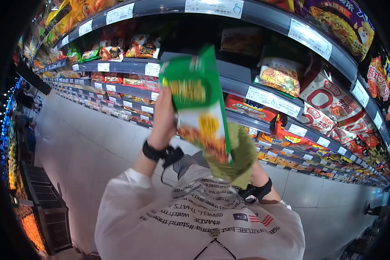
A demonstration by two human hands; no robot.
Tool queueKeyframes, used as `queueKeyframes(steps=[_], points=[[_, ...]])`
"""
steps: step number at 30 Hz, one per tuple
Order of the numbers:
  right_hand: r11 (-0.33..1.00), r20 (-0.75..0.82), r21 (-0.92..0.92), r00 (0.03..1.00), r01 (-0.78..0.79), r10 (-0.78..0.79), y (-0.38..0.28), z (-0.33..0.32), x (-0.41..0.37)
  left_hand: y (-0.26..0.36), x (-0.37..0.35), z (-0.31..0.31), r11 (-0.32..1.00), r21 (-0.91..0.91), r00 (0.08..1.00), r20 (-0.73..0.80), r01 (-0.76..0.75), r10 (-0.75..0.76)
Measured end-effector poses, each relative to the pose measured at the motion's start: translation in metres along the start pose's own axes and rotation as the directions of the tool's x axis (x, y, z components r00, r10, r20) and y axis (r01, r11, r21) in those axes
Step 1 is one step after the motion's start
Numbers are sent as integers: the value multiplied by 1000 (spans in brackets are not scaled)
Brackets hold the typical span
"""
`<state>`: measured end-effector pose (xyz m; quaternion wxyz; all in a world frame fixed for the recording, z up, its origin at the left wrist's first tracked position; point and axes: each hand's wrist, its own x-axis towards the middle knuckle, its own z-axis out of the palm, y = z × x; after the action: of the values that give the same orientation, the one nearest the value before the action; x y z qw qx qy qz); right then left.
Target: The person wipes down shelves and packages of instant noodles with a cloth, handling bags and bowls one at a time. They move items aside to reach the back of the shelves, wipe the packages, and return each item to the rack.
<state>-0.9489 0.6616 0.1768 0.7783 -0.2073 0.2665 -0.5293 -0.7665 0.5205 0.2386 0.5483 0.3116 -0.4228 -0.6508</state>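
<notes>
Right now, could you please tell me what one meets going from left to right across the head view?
Dark floor rack → left hand → green plastic noodle packet → olive-green cloth → white-and-red bag on the shelf.

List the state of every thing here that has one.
bright green plastic noodle packet: lifted in front of the shelves, tilted, blurred.
left hand: shut on that packet's edge.
olive-green packet: held up behind and below the bright green one.
right hand: hidden behind the olive-green packet, grip unclear; only its black wrist strap shows.
grey metal store shelves: stocked, price-tagged.
</notes>
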Motion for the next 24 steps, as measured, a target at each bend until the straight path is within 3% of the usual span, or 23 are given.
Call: queueKeyframes(steps=[1,2,3,4,5,6,8,9,10,11,12,13,14,15,16,17,18,19,20,21,22,23,24], points=[[1000,0,0,1000,0,0,-5,2,-8,13,25,7,998,23,997,52,63,-64],[963,-59,-206,980,174,-190,-8,2,-17,19,47,13,998,11,995,74,60,-61],[852,-74,-414,921,321,-383,-11,1,-27,19,77,13,995,67,991,104,78,-85],[676,-45,-601,826,427,-561,-13,-2,-37,20,104,19,996,-14,982,170,85,-81],[448,27,-753,702,483,-712,-14,-6,-46,23,126,27,997,50,988,143,54,-61],[326,-138,-928,648,179,-749,-12,-13,-55,24,152,34,985,167,991,122,36,-57],[235,-122,-967,620,104,-775,-18,11,-61,12,190,58,975,195,992,-45,-110,120],[231,-122,-967,611,103,-782,-18,10,-63,6,197,64,884,341,947,131,-320,292],[355,-196,-922,606,153,-771,-15,9,-68,1,204,69,732,434,849,324,-525,417],[472,-269,-858,605,202,-750,-12,8,-73,-7,221,73,735,427,847,331,-527,415],[470,-273,-860,598,200,-754,-11,13,-77,-17,244,77,512,652,828,422,-560,368],[159,-128,-987,547,10,-827,-12,22,-81,-27,256,80,226,794,817,496,-564,295],[-167,38,-966,530,-196,-847,-13,27,-84,-40,262,79,230,789,813,502,-570,293],[-165,35,-965,523,-203,-851,-15,24,-85,-51,266,80,369,746,832,478,-554,283],[28,-74,-995,530,-95,-845,-16,20,-85,-52,264,85,499,689,849,456,-526,266],[224,-180,-975,548,14,-817,-17,15,-86,-52,261,86,399,729,830,464,-556,310],[229,-188,-973,541,9,-820,-13,5,-88,-44,246,90,20,800,753,555,-599,354],[343,-264,-936,489,78,-832,-5,-8,-90,-64,256,85,-153,911,709,396,-383,583],[446,-344,-882,441,152,-829,0,-19,-94,-72,249,89,-247,963,562,262,-104,785],[335,-260,-937,445,99,-857,-1,-28,-103,-78,242,88,-249,962,566,267,-111,780],[339,-264,-936,440,99,-858,-4,-34,-107,-54,195,99,-79,887,606,373,-455,702],[648,-500,-611,413,455,-761,-6,-39,-109,-31,155,112,136,688,596,492,-713,635],[703,-662,-100,481,704,-576,-7,-41,-109,-17,133,125,257,725,766,569,-638,298]])
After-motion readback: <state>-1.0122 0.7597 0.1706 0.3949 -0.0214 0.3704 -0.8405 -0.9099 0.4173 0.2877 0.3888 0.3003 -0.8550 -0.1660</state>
